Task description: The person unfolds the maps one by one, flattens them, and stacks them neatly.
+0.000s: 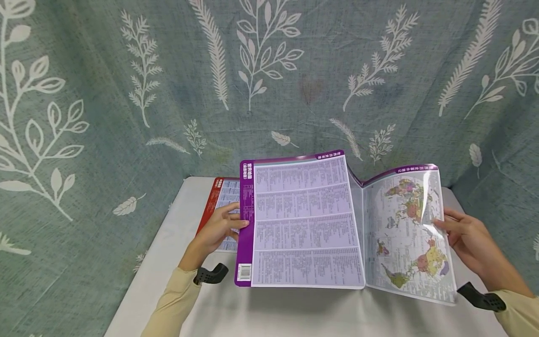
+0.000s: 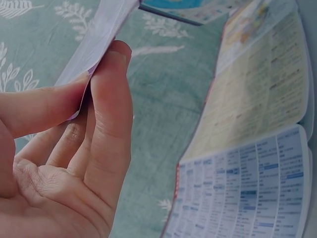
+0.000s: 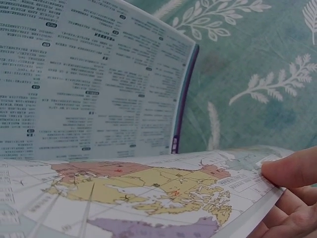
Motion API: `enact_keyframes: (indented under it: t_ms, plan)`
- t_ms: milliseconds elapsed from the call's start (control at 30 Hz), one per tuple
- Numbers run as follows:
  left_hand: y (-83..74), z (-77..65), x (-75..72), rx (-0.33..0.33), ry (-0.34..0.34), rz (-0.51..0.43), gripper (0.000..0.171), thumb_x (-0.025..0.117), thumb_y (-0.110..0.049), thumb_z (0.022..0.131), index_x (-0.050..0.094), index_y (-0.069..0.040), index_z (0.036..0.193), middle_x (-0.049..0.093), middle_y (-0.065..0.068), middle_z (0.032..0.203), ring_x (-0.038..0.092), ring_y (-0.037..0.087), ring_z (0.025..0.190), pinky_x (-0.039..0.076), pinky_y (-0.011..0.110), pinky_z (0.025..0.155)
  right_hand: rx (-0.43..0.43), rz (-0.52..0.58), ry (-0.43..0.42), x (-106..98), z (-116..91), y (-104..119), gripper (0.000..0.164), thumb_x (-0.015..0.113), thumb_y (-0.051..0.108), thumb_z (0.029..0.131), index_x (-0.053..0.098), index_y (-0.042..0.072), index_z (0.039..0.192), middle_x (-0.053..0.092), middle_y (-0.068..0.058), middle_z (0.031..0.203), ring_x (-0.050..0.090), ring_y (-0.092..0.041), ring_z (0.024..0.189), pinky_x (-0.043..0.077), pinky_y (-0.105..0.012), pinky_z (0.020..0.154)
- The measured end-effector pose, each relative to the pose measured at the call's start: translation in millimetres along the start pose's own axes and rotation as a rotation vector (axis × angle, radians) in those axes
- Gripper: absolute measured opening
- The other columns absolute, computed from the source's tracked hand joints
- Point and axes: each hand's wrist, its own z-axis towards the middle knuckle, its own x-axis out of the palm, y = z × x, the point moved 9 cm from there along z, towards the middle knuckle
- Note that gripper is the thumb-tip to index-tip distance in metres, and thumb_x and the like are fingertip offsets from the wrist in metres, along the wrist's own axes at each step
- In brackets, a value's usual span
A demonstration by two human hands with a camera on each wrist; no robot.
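A folded world map sheet (image 1: 305, 224) with a purple border is held up, partly opened, above the table. Its left panel carries columns of small print; its right panel (image 1: 404, 276) shows coloured continents and bends with a glossy glare. My left hand (image 1: 219, 227) pinches the purple left edge between thumb and fingers, seen close in the left wrist view. At the right edge, my right hand (image 1: 469, 236) pinches the map panel, thumb on the printed face in the right wrist view. Behind the left part lies a second folded sheet (image 1: 225, 194) with a red border, partly hidden.
The white table (image 1: 168, 262) lies under the sheets. Beyond it hangs a green curtain (image 1: 269, 126) with white leaf patterns, which also closes in both sides. A black strap sits on each wrist.
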Motion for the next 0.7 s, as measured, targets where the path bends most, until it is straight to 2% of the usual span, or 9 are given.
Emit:
enact_keyframes:
  t_ms: [233,567,700]
  plan:
    - [-2.5,-4.0,-7.8,0.021,-0.006,0.027,0.046,0.062,-0.005,0.090,0.047,-0.002,0.133,0.067,0.017,0.106,0.067,0.037,0.086,0.056,0.042,0.061,0.001,0.005,-0.016,-3,-1,4,0.034,0.046,-0.004,0.097,0.065,0.019,0.113,0.068,-0.001,0.104,0.067,-0.020,0.089,0.056,-0.034,0.071]
    - [-4.1,-10.2,-21.9,0.029,-0.049,0.019,0.044,0.057,-0.002,0.092,0.044,-0.001,0.134,0.068,0.016,0.105,0.068,0.036,0.086,0.056,0.045,0.063,-0.002,0.020,-0.023,-5,0,9,0.033,0.045,-0.003,0.097,0.065,0.019,0.112,0.068,0.000,0.104,0.068,-0.020,0.088,0.056,-0.035,0.070]
    - [-4.5,-12.7,-28.5,0.028,-0.068,0.027,0.043,0.055,-0.002,0.093,0.044,-0.001,0.134,0.068,0.014,0.104,0.068,0.033,0.086,0.056,0.043,0.062,0.009,0.022,-0.038,-6,0,10,0.032,0.047,-0.002,0.097,0.066,0.020,0.111,0.068,0.000,0.103,0.068,-0.020,0.087,0.056,-0.035,0.070]
